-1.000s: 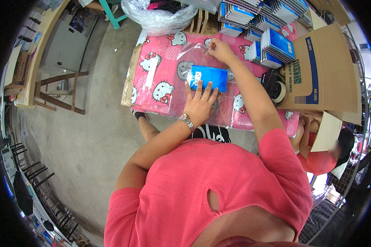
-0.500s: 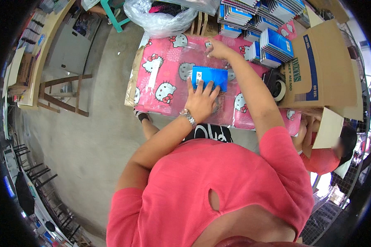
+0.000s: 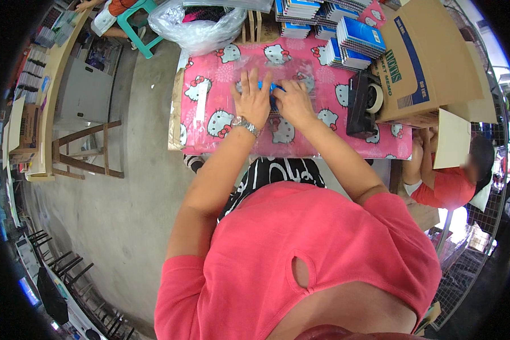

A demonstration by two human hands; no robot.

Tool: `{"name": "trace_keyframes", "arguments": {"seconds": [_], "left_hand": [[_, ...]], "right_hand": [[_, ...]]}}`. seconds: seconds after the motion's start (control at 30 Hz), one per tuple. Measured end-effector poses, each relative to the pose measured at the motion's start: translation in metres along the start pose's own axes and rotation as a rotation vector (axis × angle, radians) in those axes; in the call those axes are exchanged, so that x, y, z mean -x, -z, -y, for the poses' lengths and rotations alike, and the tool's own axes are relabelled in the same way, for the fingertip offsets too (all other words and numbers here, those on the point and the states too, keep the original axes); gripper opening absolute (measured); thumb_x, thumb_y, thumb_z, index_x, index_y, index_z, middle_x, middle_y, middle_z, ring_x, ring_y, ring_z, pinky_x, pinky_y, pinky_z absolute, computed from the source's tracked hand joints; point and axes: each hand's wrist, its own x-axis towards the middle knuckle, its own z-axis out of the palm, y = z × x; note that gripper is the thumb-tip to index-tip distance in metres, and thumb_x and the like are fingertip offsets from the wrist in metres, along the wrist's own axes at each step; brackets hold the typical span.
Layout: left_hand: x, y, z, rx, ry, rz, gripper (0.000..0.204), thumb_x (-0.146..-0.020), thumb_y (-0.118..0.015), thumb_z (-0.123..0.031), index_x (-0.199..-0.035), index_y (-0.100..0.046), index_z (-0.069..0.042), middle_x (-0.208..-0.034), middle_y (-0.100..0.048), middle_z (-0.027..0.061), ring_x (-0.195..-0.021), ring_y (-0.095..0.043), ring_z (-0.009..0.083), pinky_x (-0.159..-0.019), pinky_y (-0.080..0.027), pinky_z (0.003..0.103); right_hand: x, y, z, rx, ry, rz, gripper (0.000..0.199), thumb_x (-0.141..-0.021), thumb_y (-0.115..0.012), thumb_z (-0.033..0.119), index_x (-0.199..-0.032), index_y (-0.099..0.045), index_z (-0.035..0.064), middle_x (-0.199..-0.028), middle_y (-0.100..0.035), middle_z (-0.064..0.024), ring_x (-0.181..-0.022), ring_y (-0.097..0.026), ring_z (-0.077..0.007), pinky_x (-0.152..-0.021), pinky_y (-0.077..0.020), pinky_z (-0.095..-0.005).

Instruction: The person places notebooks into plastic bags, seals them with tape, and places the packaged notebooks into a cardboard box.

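A small blue spiral notebook [image 3: 273,87] lies on a sheet of clear plastic film [image 3: 300,73] on the table, mostly hidden under my hands. My left hand [image 3: 252,99] rests flat across its left part, fingers stretched out and pointing away from me; a metal watch is on this wrist. From the right, my right hand [image 3: 294,103] meets the notebook, its fingers bent and drawn together at the film over the cover. Exactly what those fingertips pinch is hidden.
Stacked blue notebooks [image 3: 360,38] stand at the back right, beside a large open cardboard box [image 3: 419,62]. A black tape dispenser [image 3: 360,105] sits right of my hands. Behind are a clear plastic bag [image 3: 201,25] and green stool [image 3: 136,22]. Another person [image 3: 445,184] sits at right.
My right hand has come back from the far side of the table to the notebook. My left hand has shifted up and left over it, covering most of the blue cover.
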Motion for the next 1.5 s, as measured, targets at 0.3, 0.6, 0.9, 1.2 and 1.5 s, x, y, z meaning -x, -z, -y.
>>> {"name": "trace_keyframes", "arguments": {"seconds": [0.3, 0.6, 0.9, 1.2, 1.5], "left_hand": [[-0.003, 0.042, 0.011, -0.159, -0.098, 0.176, 0.039, -0.071, -0.065, -0.016, -0.110, -0.062, -0.011, -0.133, -0.049, 0.0106, -0.127, -0.041, 0.0304, -0.107, -0.025, 0.052], [-0.011, 0.002, 0.000, 0.041, -0.254, 0.324, 0.053, -0.070, -0.062, -0.012, -0.122, -0.052, -0.007, -0.099, -0.061, 0.0091, -0.099, -0.058, 0.0257, -0.097, -0.037, 0.045], [-0.024, -0.010, 0.004, 0.034, -0.294, 0.396, 0.017, -0.070, -0.061, -0.010, -0.086, -0.065, -0.004, -0.092, -0.062, 0.0127, -0.096, -0.059, 0.0283, -0.086, -0.045, 0.041], [-0.026, -0.013, 0.003, -0.023, -0.320, 0.476, 0.013, -0.073, -0.059, -0.013, -0.074, -0.070, -0.005, -0.083, -0.064, 0.0150, -0.078, -0.064, 0.0325, -0.075, -0.051, 0.043], [-0.026, 0.005, -0.016, -0.149, -0.399, 0.547, 0.015, -0.075, -0.060, -0.017, -0.071, -0.070, -0.007, -0.079, -0.067, 0.0119, -0.076, -0.066, 0.0247, -0.080, -0.048, 0.037]], "right_hand": [[0.008, -0.006, 0.004, 0.001, 0.009, -0.033, 0.014, -0.075, -0.059, 0.011, -0.088, -0.064, 0.0115, -0.086, -0.061, -0.0037, -0.091, -0.058, -0.0223, -0.085, -0.0392, -0.0401], [0.015, 0.023, -0.040, -0.057, -0.082, -0.102, 0.021, -0.071, -0.065, 0.012, -0.092, -0.066, 0.0108, -0.102, -0.064, -0.0070, -0.097, -0.058, -0.0281, -0.090, -0.0401, -0.0423], [0.065, 0.039, 0.045, -0.077, -0.161, 0.096, 0.050, -0.081, -0.062, 0.036, -0.120, -0.056, 0.0062, -0.124, -0.054, -0.0197, -0.121, -0.045, -0.0344, -0.107, -0.0247, -0.0534], [0.036, 0.015, 0.056, 0.082, -0.181, 0.411, 0.079, -0.080, -0.056, 0.055, -0.138, -0.040, 0.0037, -0.141, -0.034, -0.0319, -0.137, -0.021, -0.0464, -0.103, -0.0034, -0.0726], [0.037, 0.014, 0.051, 0.094, -0.276, 0.359, 0.076, -0.079, -0.058, 0.054, -0.138, -0.044, 0.0071, -0.144, -0.032, -0.0276, -0.136, -0.020, -0.0468, -0.101, -0.0068, -0.0728]]}}
